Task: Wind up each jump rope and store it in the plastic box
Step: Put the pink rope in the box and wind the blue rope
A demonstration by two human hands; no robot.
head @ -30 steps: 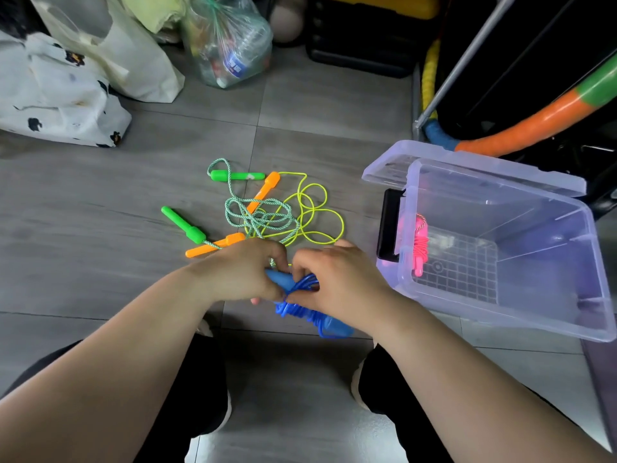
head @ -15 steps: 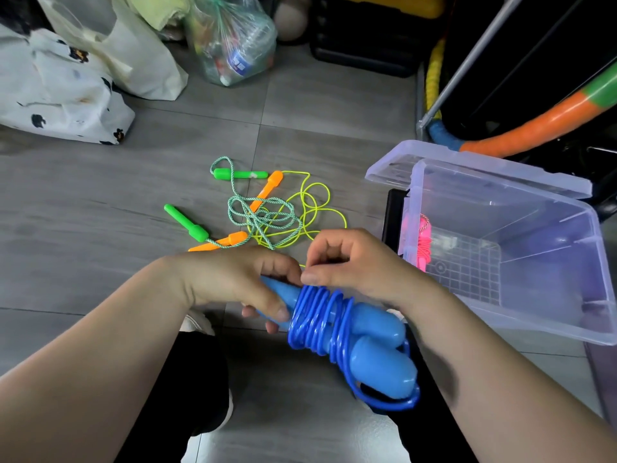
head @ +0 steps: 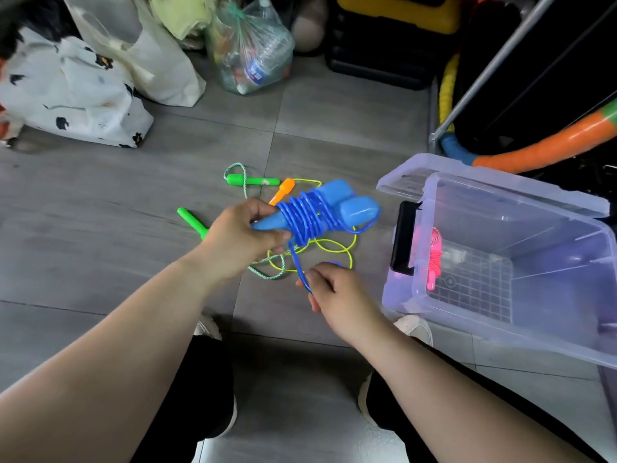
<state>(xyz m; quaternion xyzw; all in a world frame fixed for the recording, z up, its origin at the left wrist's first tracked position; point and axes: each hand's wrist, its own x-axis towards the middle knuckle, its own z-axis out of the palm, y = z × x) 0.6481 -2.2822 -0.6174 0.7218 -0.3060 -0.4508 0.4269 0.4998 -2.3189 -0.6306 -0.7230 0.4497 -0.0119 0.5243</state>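
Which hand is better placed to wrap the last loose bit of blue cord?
The right hand: it pinches the loose cord hanging below the wound blue jump rope, while the left hand grips that bundle and probably has to steady it.

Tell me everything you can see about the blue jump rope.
The blue jump rope looks like glossy plastic: two bulbous handles lie side by side, with its thin cord wound round them in many tight turns. It is held in the air, roughly level, fat ends toward the box, above the loose ropes on the floor. The left hand grips the narrow ends; a loose tail of cord drops to the right hand, which pinches it.
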